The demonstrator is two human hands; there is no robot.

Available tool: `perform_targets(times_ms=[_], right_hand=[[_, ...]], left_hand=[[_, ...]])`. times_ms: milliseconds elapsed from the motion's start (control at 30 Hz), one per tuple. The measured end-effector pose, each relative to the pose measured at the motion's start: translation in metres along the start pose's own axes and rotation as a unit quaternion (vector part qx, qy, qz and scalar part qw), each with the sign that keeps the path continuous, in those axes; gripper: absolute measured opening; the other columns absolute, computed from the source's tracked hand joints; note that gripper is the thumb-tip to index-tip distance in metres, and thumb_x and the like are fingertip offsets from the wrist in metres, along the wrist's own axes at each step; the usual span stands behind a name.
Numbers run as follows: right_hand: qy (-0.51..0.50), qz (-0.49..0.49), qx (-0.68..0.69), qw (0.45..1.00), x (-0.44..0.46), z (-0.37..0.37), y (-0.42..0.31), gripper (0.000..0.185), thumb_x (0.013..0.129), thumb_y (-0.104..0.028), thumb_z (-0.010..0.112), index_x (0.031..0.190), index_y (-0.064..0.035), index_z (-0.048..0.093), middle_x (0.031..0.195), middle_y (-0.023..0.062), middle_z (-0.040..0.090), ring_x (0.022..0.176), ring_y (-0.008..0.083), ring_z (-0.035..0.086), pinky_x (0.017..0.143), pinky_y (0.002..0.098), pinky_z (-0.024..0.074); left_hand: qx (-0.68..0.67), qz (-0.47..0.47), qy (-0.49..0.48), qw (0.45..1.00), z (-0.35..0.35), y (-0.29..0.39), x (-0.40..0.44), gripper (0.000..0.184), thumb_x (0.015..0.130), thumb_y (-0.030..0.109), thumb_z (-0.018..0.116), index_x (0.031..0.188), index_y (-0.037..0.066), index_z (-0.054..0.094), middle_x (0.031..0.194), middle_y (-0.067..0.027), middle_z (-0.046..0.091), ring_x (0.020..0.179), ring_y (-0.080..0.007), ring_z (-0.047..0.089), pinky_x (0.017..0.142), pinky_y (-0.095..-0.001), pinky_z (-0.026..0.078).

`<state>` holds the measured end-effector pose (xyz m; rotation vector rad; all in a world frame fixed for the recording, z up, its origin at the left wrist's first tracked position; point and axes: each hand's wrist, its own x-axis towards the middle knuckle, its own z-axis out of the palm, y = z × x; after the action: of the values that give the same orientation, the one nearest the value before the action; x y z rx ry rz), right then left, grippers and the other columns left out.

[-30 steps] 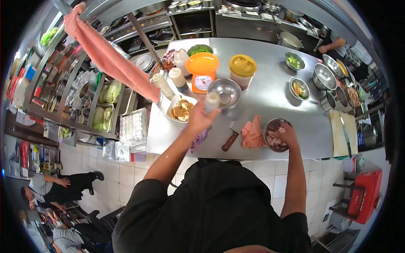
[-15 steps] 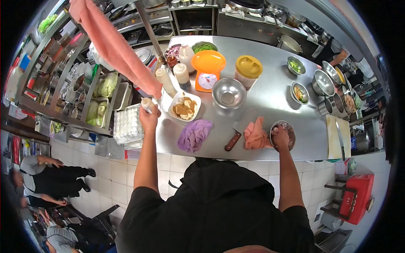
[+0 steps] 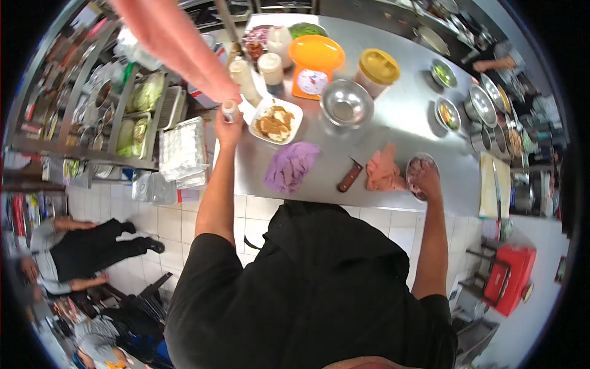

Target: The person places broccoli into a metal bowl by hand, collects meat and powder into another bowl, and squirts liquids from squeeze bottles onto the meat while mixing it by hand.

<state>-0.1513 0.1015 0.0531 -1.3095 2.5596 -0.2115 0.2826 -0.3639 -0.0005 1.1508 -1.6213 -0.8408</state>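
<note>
Meat (image 3: 419, 167) in a bowl (image 3: 412, 189), near right on the worktop (image 3: 347, 146), the right hand (image 3: 428, 180) within it.
The left hand (image 3: 228, 131) grasps a bottle (image 3: 230, 111) at left, probably best kept free of meat residue. The right hand's fingers are hidden: whether they clench cannot be told; the bottle's contents are indistinct.

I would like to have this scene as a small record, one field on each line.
Left hand: holds a small bottle, near the white dish
Right hand: in the bowl of pinkish pieces; grip hidden
Near side: purple cloth, brown-handled knife, pink cloth
Further back: steel bowl, orange scale, yellow-lidded tub
Right end: cutting board with a long knife on it
</note>
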Motion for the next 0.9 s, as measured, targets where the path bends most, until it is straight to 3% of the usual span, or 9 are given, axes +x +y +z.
perform_targets(times_ms=[33, 100, 133, 167, 300, 467, 733, 800, 900], right_hand=[[-0.013, -0.078, -0.056, 0.995, 0.002, 0.011, 0.008, 0.05, 0.072, -0.016, 0.07, 0.117, 0.0033, 0.058, 0.114, 0.0184, 0.063, 0.109, 0.0286, 0.059, 0.092, 0.0366, 0.0458], [0.002, -0.082, -0.294, 0.952, 0.012, 0.064, 0.041, 0.039, 0.08, -0.021, 0.062, 0.114, -0.0021, 0.058, 0.109, 0.0172, 0.063, 0.107, 0.0331, 0.058, 0.091, 0.0447, 0.0456], [0.044, 0.044, -0.108, 0.992, -0.007, 0.02, -0.017, 0.034, 0.085, -0.025, 0.055, 0.114, -0.0071, 0.056, 0.106, 0.016, 0.062, 0.107, 0.0374, 0.056, 0.09, 0.0503, 0.0453], [0.077, 0.165, -0.071, 0.981, 0.005, 0.062, 0.012, 0.035, 0.086, -0.029, 0.054, 0.117, -0.0112, 0.054, 0.106, 0.0167, 0.062, 0.109, 0.0395, 0.054, 0.089, 0.0517, 0.0455], [0.036, 0.204, -0.017, 0.978, 0.018, 0.059, 0.031, 0.034, 0.077, -0.025, 0.064, 0.107, -0.0103, 0.061, 0.101, 0.0191, 0.065, 0.103, 0.039, 0.058, 0.084, 0.0484, 0.0488], [-0.027, 0.207, 0.064, 0.976, 0.017, 0.025, 0.041, 0.031, 0.065, -0.013, 0.069, 0.095, -0.0048, 0.067, 0.085, 0.0175, 0.068, 0.081, 0.0314, 0.065, 0.076, 0.0392, 0.051], [0.018, 0.282, 0.413, 0.866, -0.001, -0.043, 0.009, 0.039, 0.071, -0.016, 0.073, 0.105, 0.0025, 0.068, 0.08, 0.0042, 0.069, 0.062, 0.0124, 0.061, 0.055, 0.0282, 0.0509], [0.037, 0.212, 0.285, 0.934, -0.001, -0.033, 0.011, 0.047, 0.071, -0.022, 0.075, 0.113, -0.0017, 0.066, 0.08, 0.0057, 0.069, 0.064, 0.0143, 0.062, 0.058, 0.0294, 0.0514], [0.038, 0.313, 0.278, 0.907, -0.003, -0.008, -0.013, 0.048, 0.075, -0.041, 0.073, 0.115, -0.0162, 0.064, 0.092, 0.013, 0.07, 0.076, 0.0273, 0.067, 0.073, 0.037, 0.053]], left_hand=[[-0.023, 0.001, -0.029, 0.999, 0.001, -0.008, 0.001, 0.047, 0.075, 0.011, 0.074, 0.118, 0.004, 0.056, 0.102, -0.008, 0.065, 0.09, -0.016, 0.062, 0.079, -0.0316, 0.05], [-0.011, 0.036, -0.067, 0.997, 0.003, -0.028, 0.006, 0.056, 0.076, 0.008, 0.074, 0.127, 0.004, 0.05, 0.113, -0.0099, 0.06, 0.097, -0.0189, 0.06, 0.084, -0.0339, 0.05], [-0.055, 0.013, -0.096, 0.994, 0.0, -0.026, 0.005, 0.058, 0.076, 0.007, 0.074, 0.128, 0.004, 0.049, 0.117, -0.0101, 0.058, 0.101, -0.0196, 0.058, 0.085, -0.0345, 0.049], [-0.098, -0.008, -0.123, 0.988, 0.001, -0.02, 0.004, 0.06, 0.077, 0.006, 0.073, 0.13, 0.004, 0.047, 0.121, -0.0104, 0.057, 0.106, -0.0202, 0.057, 0.087, -0.0351, 0.049], [-0.059, -0.014, -0.039, 0.997, -0.009, -0.012, -0.014, 0.066, 0.079, 0.006, 0.073, 0.136, 0.003, 0.038, 0.129, -0.0131, 0.051, 0.117, -0.0214, 0.049, 0.092, -0.0347, 0.046], [-0.072, -0.04, 0.019, 0.996, -0.031, 0.004, -0.056, 0.054, 0.085, 0.004, 0.066, 0.133, 0.0, 0.04, 0.118, -0.0139, 0.053, 0.107, -0.02, 0.052, 0.083, -0.0303, 0.047], [-0.17, -0.089, -0.137, 0.972, 0.003, 0.058, -0.12, 0.034, 0.087, 0.001, 0.06, 0.119, -0.001, 0.048, 0.097, -0.0067, 0.056, 0.078, -0.0111, 0.054, 0.067, -0.024, 0.05], [-0.183, -0.05, -0.211, 0.959, 0.03, 0.061, -0.132, 0.028, 0.088, 0.002, 0.059, 0.114, 0.001, 0.052, 0.095, -0.0058, 0.057, 0.08, -0.0106, 0.055, 0.069, -0.0239, 0.049], [-0.152, -0.091, -0.33, 0.927, 0.08, 0.102, -0.156, 0.022, 0.088, 0.004, 0.06, 0.109, 0.001, 0.054, 0.092, -0.0046, 0.057, 0.079, -0.0095, 0.055, 0.071, -0.0239, 0.048]])
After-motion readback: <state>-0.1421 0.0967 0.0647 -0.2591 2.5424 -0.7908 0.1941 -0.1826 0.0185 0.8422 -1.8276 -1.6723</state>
